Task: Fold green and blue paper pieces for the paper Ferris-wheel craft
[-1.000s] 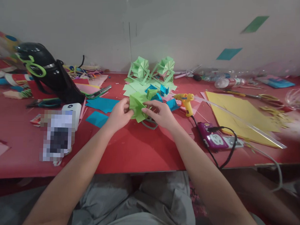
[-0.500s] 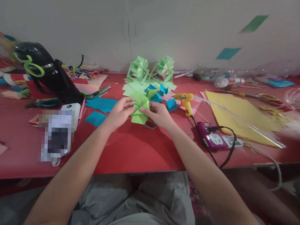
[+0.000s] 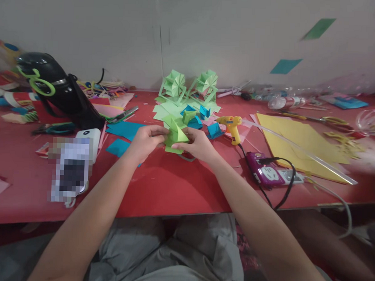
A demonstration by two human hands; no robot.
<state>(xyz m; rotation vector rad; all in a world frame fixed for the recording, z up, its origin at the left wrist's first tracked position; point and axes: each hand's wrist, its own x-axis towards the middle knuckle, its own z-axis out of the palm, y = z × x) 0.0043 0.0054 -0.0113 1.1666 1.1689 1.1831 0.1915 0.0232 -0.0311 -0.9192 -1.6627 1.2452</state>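
A folded piece of bright green paper is held between both hands above the red table. My left hand pinches its left edge with curled fingers. My right hand grips its right side, fingers closed on the fold. Just behind lie pale green paper sheets and small blue folded pieces. Two finished pale green paper models stand by the wall.
A yellow glue gun lies right of my hands, its cord running to a purple power strip. A large yellow sheet and a ruler lie further right. A black bag, blue paper and pliers sit left.
Both hands drew slightly closer to me and the green paper was turned and folded tighter, now showing a pointed shape between the fingers.
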